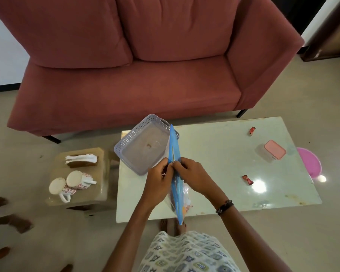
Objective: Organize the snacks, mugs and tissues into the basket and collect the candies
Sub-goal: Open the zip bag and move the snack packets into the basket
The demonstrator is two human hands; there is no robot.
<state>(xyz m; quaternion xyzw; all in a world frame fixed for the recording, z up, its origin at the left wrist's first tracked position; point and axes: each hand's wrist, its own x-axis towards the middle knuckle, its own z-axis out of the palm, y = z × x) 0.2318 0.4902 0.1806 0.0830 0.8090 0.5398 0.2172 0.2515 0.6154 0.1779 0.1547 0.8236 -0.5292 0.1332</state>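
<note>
Both hands hold a blue snack packet (175, 154) edge-on above the glass table (214, 160); my left hand (158, 181) and my right hand (192, 175) pinch it at mid-height from either side. A second, clear snack bag (185, 201) hangs behind the blue one. The grey perforated basket (130, 138) sits empty at the table's far left corner, just beyond my hands. Two red candies (252, 131) (247, 180) lie on the table to the right. Two white floral mugs (78, 178) (59, 188) lie on a low stool, with a tissue holder (81, 160) behind them.
A pink-lidded clear container (273, 153) stands on the table's right side. A pink round object (308, 161) lies on the floor past the right edge. A red sofa (135, 75) fills the space behind. Other people's feet (14, 222) show at the left.
</note>
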